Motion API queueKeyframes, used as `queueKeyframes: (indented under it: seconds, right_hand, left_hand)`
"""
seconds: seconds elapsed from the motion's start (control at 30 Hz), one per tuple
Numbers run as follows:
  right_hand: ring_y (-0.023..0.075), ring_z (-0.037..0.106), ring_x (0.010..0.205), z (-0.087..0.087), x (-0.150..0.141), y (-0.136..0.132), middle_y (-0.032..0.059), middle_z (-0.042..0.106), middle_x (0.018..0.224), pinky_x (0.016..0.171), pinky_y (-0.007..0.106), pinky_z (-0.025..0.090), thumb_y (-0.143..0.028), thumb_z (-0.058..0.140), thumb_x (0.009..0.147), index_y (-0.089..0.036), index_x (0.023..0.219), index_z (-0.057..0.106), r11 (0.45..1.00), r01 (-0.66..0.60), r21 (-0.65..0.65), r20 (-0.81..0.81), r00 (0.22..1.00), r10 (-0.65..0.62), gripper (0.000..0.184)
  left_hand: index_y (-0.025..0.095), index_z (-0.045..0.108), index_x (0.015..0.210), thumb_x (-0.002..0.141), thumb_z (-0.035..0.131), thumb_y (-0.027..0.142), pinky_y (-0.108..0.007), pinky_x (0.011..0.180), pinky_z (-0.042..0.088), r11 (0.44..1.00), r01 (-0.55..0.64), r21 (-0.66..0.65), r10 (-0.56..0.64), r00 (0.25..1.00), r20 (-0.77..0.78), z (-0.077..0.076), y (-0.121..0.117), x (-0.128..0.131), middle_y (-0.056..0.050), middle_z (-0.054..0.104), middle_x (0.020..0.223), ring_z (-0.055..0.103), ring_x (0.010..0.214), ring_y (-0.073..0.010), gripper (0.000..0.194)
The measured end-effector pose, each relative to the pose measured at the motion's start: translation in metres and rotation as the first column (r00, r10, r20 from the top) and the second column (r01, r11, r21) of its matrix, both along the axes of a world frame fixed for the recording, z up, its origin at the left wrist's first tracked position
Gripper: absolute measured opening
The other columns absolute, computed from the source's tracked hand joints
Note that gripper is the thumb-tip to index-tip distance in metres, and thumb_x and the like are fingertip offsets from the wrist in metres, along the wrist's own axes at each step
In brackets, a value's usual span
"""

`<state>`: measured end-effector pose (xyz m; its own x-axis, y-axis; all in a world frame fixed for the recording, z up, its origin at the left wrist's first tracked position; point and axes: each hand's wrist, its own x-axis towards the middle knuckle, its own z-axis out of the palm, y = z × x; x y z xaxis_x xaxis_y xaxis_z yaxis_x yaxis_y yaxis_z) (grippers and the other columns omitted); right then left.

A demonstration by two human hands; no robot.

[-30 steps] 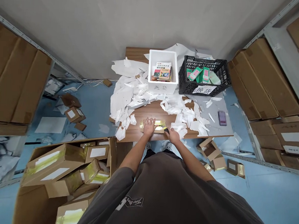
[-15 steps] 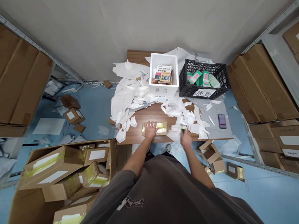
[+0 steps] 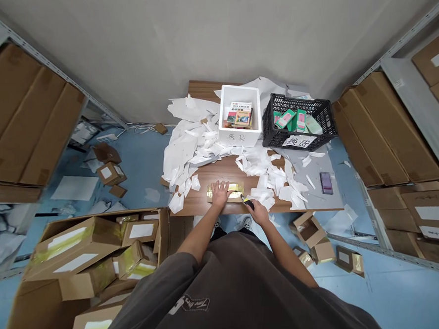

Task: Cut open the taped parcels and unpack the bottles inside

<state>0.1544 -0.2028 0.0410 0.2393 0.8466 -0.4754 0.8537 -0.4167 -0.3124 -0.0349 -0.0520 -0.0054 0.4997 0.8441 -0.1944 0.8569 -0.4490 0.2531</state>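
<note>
L hand (image 3: 220, 193) atop taped cdbd box (image 3: 234, 194).

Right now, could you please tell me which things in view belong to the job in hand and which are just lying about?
In use:
Small brown cardboard parcel with yellowish tape, under the left hand
Black-and-yellow cutter, in the right hand

Apparently lying about:
Torn white paper scraps
Flat purple rectangular object
Opened brown cardboard box on the blue floor
</note>
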Motion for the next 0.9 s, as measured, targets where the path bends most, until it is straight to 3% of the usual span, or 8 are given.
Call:
queueKeyframes:
  seconds: [0.2,0.47,0.67,0.73,0.83,0.9]
  right_hand:
    - [0.0273,0.072,0.109,0.0,0.007,0.018,0.015,0.066,0.136,0.087,0.032,0.049,-0.049,0.041,0.116,-0.024,0.15,0.056,0.998,-0.034,-0.055,0.124,0.992,0.04,0.044]
    - [0.0276,0.073,0.104,-0.007,-0.006,0.001,0.0157,0.065,0.131,0.083,0.033,0.051,-0.049,0.033,0.117,-0.025,0.151,0.055,0.996,0.066,-0.058,0.232,0.971,-0.051,0.047]
    - [0.0303,0.074,0.101,-0.004,-0.007,0.003,0.0181,0.065,0.132,0.082,0.036,0.052,-0.06,0.047,0.112,-0.025,0.154,0.054,0.993,0.055,-0.109,0.249,0.968,-0.026,0.055]
    - [0.0311,0.075,0.099,-0.005,0.006,-0.003,0.0198,0.066,0.131,0.081,0.036,0.053,-0.059,0.047,0.112,-0.023,0.154,0.054,0.983,0.12,-0.137,0.261,0.962,-0.081,0.055]
    - [0.0315,0.075,0.104,-0.002,0.051,-0.024,0.0212,0.071,0.127,0.082,0.035,0.053,-0.046,0.038,0.115,-0.018,0.151,0.056,0.943,0.301,-0.141,0.311,0.918,-0.246,0.049]
    - [0.0322,0.073,0.112,0.002,0.083,-0.04,0.0227,0.071,0.131,0.086,0.034,0.053,-0.043,0.036,0.115,-0.017,0.149,0.057,0.952,0.301,-0.05,0.31,0.911,-0.272,0.048]
  left_hand:
    - [0.026,0.052,0.163,0.102,0.066,0.06,-0.068,0.133,0.016,1.0,0.017,-0.003,-0.017,1.0,0.0,-0.004,-0.004,-0.001,-0.018,0.052,0.167,0.037,0.161,-0.0431,0.072]
    - [0.027,0.053,0.162,0.1,0.069,0.061,-0.068,0.133,0.016,1.0,0.012,0.016,-0.012,1.0,0.006,-0.006,-0.011,0.001,-0.017,0.054,0.166,0.039,0.16,-0.043,0.072]
    - [0.026,0.054,0.161,0.096,0.076,0.058,-0.07,0.133,0.015,0.999,0.01,-0.033,-0.01,1.0,0.013,-0.007,-0.016,0.008,-0.019,0.052,0.167,0.035,0.162,-0.0445,0.076]
    - [0.027,0.054,0.161,0.097,0.075,0.056,-0.071,0.132,0.017,0.999,-0.017,-0.029,0.018,1.0,0.016,-0.006,-0.014,0.007,-0.019,0.053,0.166,0.038,0.161,-0.0436,0.073]
    - [0.029,0.057,0.159,0.103,0.066,0.051,-0.069,0.132,0.019,0.998,-0.067,0.0,0.067,0.997,0.033,-0.004,-0.008,0.0,-0.016,0.058,0.162,0.042,0.158,-0.0404,0.061]
    - [0.03,0.057,0.159,0.105,0.063,0.052,-0.065,0.134,0.018,0.999,-0.053,0.001,0.052,0.997,0.051,-0.005,-0.007,-0.007,-0.015,0.058,0.163,0.042,0.159,-0.0384,0.059]
